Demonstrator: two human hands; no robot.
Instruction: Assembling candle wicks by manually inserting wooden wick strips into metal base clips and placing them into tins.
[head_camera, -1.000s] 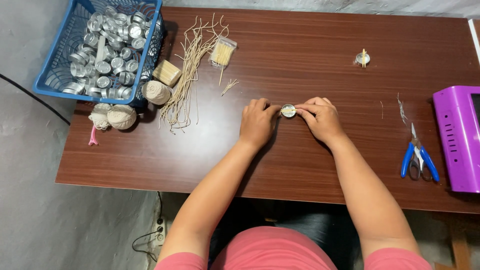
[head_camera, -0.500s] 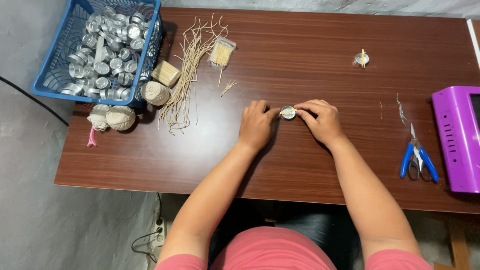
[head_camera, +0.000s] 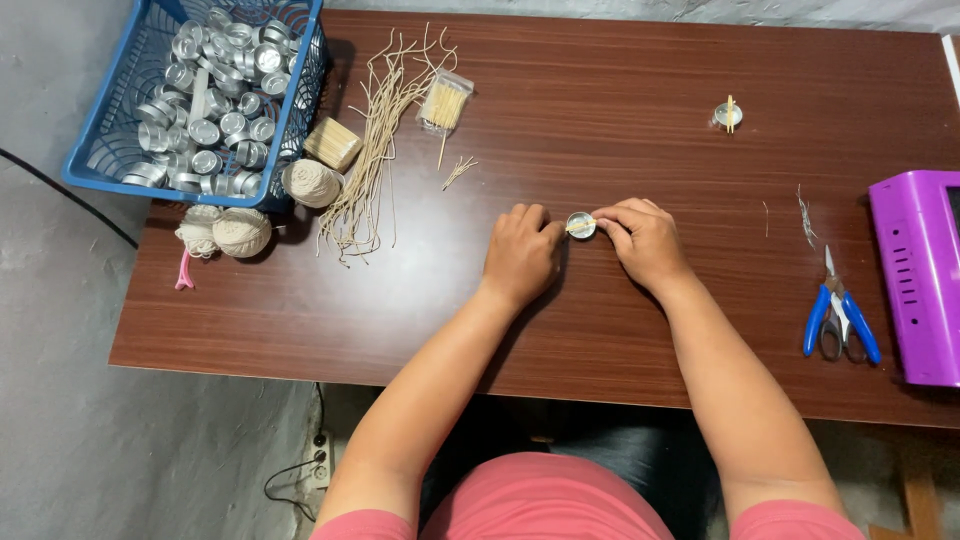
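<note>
Metal cup (head_camera: 580, 225) stays pinched between both hands, unmoved since before.

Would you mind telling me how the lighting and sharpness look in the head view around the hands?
Head view: even, soft light; faint shadows under the left hand and right hand; the small metal cup between them shows a little glare; the table is sharp, its edges slightly bowed.
</note>
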